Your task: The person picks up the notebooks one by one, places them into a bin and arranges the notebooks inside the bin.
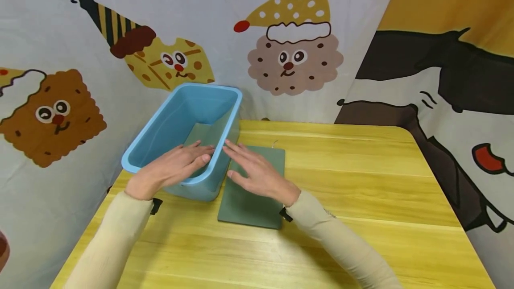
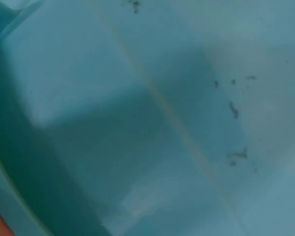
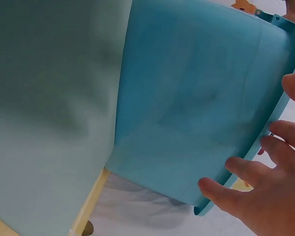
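A light-blue plastic bin (image 1: 158, 117) with a wide rim stands on the table. My left hand (image 1: 172, 166) reaches over its near end, palm down and fingers stretched over the bin's inside. The left wrist view is filled by the bin's blue plastic (image 2: 152, 123), with a pale line and small dark specks. At the right side my right hand (image 1: 259, 173) hovers with extended fingers, its fingertips (image 3: 209, 186) right at the rim. A flat green board (image 1: 250, 206) lies under that hand, beside the bin. Neither hand grips anything.
A grey-green flat area (image 1: 198, 134) shows at the bottom of the bin. The yellow wood-grain table (image 1: 353, 182) reaches out to the right. Behind it hangs a cloth (image 1: 225, 35) printed with cartoon biscuits and cheese.
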{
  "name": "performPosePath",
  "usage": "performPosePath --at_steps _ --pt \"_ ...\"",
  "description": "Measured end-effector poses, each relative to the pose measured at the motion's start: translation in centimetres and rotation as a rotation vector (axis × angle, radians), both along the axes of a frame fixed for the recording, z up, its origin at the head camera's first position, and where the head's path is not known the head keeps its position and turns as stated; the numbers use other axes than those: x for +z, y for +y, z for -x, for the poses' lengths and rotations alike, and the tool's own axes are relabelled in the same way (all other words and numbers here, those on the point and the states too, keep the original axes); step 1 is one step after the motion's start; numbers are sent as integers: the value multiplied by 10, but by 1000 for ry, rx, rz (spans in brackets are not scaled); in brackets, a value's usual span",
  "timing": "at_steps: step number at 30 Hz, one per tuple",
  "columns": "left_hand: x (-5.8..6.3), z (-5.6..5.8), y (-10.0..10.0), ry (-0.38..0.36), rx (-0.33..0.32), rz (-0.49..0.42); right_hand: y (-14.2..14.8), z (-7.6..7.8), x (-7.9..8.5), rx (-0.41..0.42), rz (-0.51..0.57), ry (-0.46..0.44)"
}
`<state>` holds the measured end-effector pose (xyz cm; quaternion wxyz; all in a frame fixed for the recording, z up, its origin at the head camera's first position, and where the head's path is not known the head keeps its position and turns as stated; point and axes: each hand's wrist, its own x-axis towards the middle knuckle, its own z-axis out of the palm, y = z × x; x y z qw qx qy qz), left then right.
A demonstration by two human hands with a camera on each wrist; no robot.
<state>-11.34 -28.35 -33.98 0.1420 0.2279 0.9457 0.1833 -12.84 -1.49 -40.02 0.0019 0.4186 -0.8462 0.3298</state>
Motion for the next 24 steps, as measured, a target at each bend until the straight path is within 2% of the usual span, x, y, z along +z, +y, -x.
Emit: performPosePath --at_steps 3,6,9,13,17,20,24 --pt "-2 3 2 -30 29 47 1 0 -1 1 4 -2" --pt "-1 3 0 -11 67 72 2 -1 -1 10 2 -9" --pt "4 1 -8 70 95 64 6 -1 -3 2 -1 -39" --pt "12 -3 -29 203 121 19 18 2 -8 -51 1 -92" --pt "14 -10 -57 344 212 -36 40 3 -16 -162 -2 -140" --pt "9 -15 -77 430 324 -72 61 3 -23 -268 -9 -199" --pt "-5 -17 -95 426 444 -86 82 3 -31 -390 -40 -282"
